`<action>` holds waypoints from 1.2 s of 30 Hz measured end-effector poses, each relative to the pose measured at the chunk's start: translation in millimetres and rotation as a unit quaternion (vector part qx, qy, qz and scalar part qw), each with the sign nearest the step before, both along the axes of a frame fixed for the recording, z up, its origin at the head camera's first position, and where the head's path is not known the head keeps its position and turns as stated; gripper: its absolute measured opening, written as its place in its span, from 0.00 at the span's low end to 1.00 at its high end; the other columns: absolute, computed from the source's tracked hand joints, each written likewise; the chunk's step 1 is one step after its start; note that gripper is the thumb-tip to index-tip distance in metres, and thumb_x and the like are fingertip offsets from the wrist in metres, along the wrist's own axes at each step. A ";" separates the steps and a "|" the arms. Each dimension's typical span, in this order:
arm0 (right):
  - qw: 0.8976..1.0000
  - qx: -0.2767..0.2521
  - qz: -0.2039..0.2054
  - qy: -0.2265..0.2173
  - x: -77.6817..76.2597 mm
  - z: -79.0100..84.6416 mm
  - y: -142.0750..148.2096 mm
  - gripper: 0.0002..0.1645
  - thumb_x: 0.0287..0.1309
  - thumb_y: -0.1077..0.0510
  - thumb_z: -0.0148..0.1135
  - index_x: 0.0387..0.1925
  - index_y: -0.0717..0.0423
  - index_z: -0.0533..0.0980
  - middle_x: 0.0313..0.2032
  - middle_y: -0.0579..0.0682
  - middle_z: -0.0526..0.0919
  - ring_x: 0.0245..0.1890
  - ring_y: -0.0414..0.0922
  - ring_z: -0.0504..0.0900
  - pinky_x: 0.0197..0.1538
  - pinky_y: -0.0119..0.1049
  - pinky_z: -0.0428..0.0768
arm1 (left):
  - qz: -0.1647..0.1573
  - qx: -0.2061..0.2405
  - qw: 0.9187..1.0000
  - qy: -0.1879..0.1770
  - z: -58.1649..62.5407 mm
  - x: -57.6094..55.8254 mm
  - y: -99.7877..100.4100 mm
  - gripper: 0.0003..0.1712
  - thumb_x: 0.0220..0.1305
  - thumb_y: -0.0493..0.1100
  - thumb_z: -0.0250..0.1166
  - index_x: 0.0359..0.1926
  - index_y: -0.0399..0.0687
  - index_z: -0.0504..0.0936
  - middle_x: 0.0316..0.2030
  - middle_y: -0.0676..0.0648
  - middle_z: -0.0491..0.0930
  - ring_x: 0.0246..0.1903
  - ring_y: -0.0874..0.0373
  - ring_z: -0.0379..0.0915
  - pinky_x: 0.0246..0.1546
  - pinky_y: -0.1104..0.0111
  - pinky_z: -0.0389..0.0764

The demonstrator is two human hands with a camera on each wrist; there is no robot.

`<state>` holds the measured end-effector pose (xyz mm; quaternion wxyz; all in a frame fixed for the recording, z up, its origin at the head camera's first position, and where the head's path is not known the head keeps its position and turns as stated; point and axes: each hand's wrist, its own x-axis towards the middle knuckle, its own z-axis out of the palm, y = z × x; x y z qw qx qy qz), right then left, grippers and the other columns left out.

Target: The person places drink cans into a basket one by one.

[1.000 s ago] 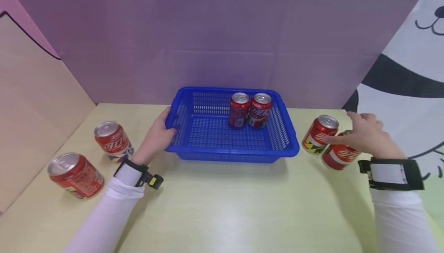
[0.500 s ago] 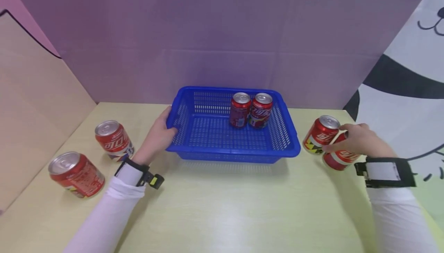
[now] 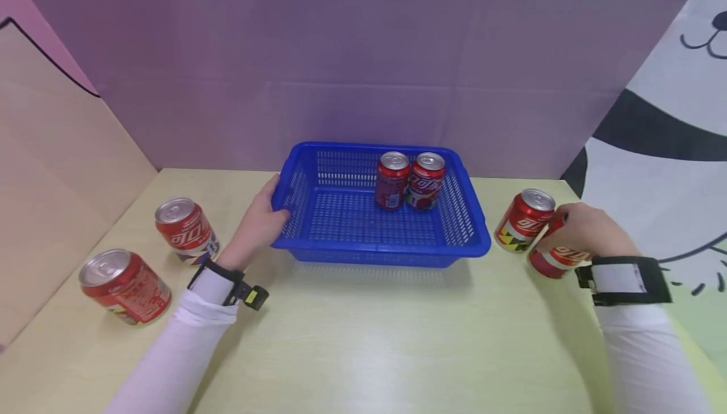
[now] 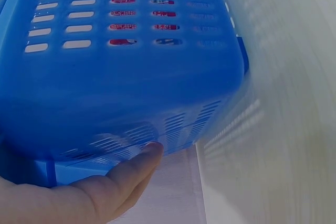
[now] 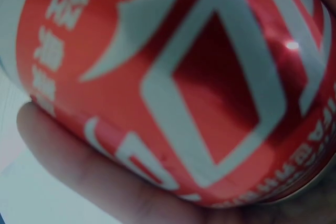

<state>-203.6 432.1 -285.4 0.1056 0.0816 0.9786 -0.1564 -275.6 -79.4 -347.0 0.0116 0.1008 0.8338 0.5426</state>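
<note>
Left hand (image 3: 258, 221) grips the blue basket (image 3: 375, 256) at its left rim; right hand (image 3: 591, 230) has fingers curled round the outer right-side can (image 3: 549, 264). Count: one basket, six cans, being two basket cans (image 3: 391, 185), two left-side cans (image 3: 186, 232), two right-side cans (image 3: 519, 221). Tabletop (image 3: 369, 338) separates basket from right-side cans; far rim stands near the purple wall (image 3: 363, 41).

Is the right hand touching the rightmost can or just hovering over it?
Touching. The right wrist view shows the right hand lying along the side of the rightmost can with no gap.

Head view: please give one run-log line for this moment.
left hand: holds blue basket | right hand: grips rightmost can | inside basket: two upright cans | left of basket: two other cans
</note>
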 end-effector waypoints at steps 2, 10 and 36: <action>1.000 -0.002 -0.003 -0.002 -0.7 -0.1 -0.6 0.44 0.39 0.46 0.78 0.51 0.73 0.72 0.38 0.66 0.81 0.36 0.61 0.79 0.32 0.50 0.79 | 0.001 0.001 1.000 -0.001 0.5 0.6 -0.2 0.45 0.62 0.27 0.50 0.77 0.36 0.40 0.72 0.30 0.51 0.66 0.38 0.55 0.66 0.47 0.58; 1.000 -0.003 0.000 0.000 -2.4 -0.3 -1.9 0.42 0.39 0.47 0.78 0.49 0.72 0.73 0.37 0.65 0.82 0.35 0.59 0.80 0.32 0.49 0.79 | 0.005 -0.003 1.000 -0.001 -0.8 -0.7 -1.1 0.44 0.63 0.27 0.50 0.77 0.36 0.41 0.72 0.30 0.52 0.67 0.38 0.55 0.66 0.46 0.58; 1.000 0.008 -0.007 0.001 16.6 18.1 4.2 0.34 0.39 0.41 0.78 0.36 0.65 0.79 0.28 0.54 0.81 0.28 0.52 0.78 0.24 0.44 0.78 | -0.001 -0.005 1.000 0.011 -1.0 -1.7 0.0 0.45 0.61 0.27 0.49 0.77 0.36 0.41 0.71 0.30 0.53 0.66 0.38 0.56 0.66 0.47 0.57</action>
